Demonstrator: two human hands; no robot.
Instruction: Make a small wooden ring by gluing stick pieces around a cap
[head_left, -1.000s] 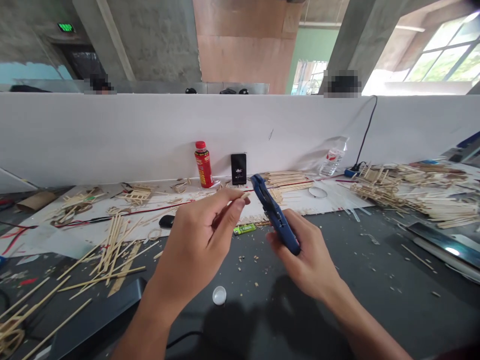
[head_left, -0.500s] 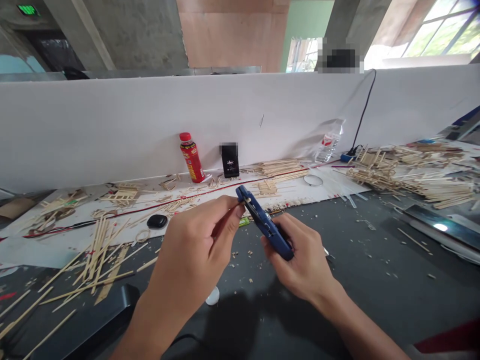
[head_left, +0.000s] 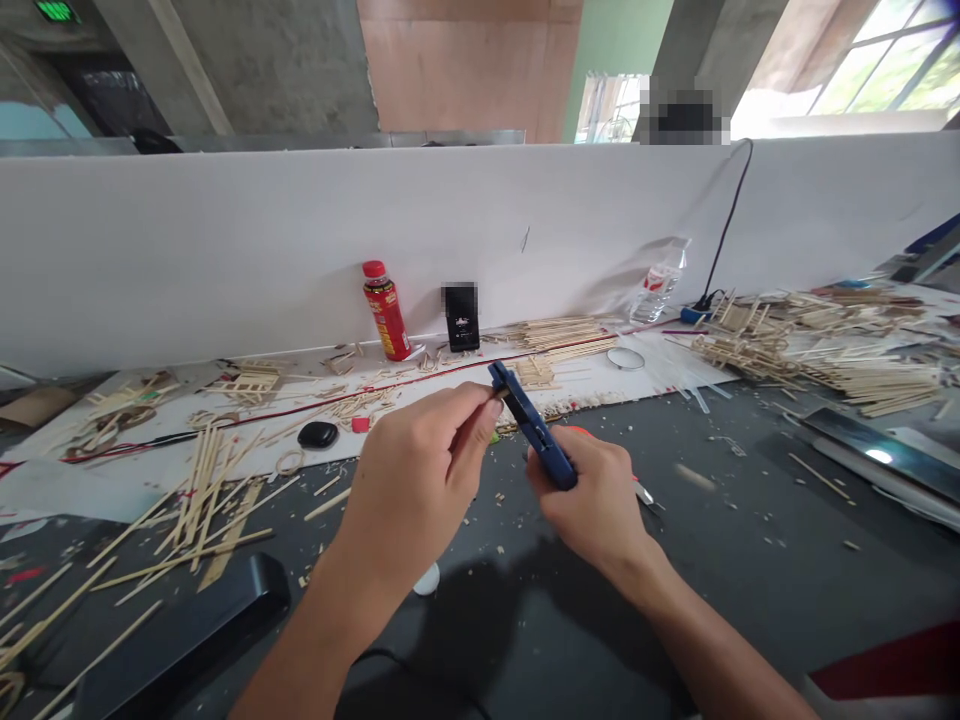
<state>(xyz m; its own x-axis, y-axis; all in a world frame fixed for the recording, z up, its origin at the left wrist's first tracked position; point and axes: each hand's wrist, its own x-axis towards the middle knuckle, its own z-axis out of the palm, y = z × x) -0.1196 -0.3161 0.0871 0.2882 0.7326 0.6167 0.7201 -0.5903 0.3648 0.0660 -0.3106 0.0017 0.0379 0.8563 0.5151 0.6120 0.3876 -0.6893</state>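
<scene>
My right hand is wrapped around a blue jawed hand tool, which slants up and left; its exact kind is hard to make out. My left hand pinches a small piece at the tool's upper end, with thumb and forefinger pressed together. Only a sliver of that piece shows, pale brown like the wooden sticks. Behind my right hand, an orange part and a metal tip stick out, mostly hidden.
Loose wooden sticks lie at left, with more piled at right. A red bottle, black box and clear bottle stand along the white partition. A phone lies at right.
Both hands and the blue tool have shifted slightly up. The orange part now shows behind my right hand. A blurred pale streak appears over the table at right.
</scene>
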